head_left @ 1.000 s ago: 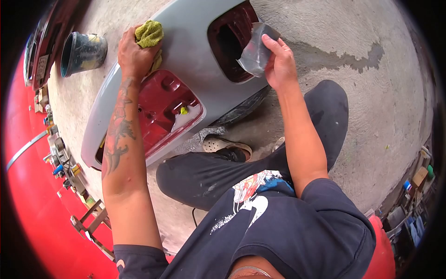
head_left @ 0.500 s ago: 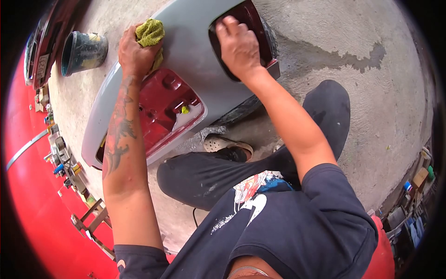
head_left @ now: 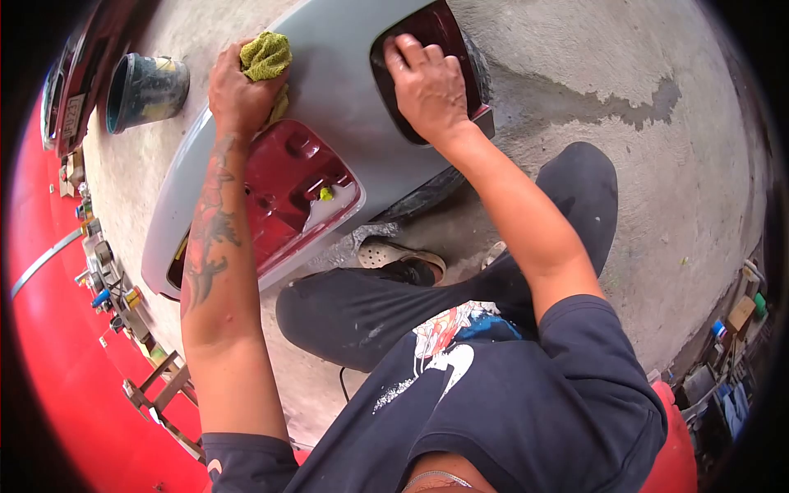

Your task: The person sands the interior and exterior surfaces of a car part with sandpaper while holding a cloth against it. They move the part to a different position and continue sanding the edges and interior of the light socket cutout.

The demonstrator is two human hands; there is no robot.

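A large car body panel (head_left: 329, 107), grey outside with dark red recesses, lies in front of my knees. My left hand (head_left: 238, 90) is closed round a crumpled yellow-green cloth (head_left: 266, 56) at the panel's far left part, above a red recess (head_left: 279, 177). Over the dark-edged opening (head_left: 423, 29) on the right is my right hand (head_left: 429, 89), its fingers bent and pressed together. Whatever lies under those fingertips, if anything, is hidden. A small yellow-green bit (head_left: 326, 194) and some whitish liquid (head_left: 329, 212) sit in the left recess.
A dark, stained bucket (head_left: 152, 92) stands on the concrete floor at upper left, beside a dark red car part with a plate (head_left: 72, 119). Wet streaks (head_left: 625, 103) mark the floor at right. Assorted items (head_left: 111, 271) line the red wall; more clutter (head_left: 731, 353) lies at lower right.
My right hand has shifted slightly down and to the right over the opening. The left hand and its cloth stay in nearly the same place.
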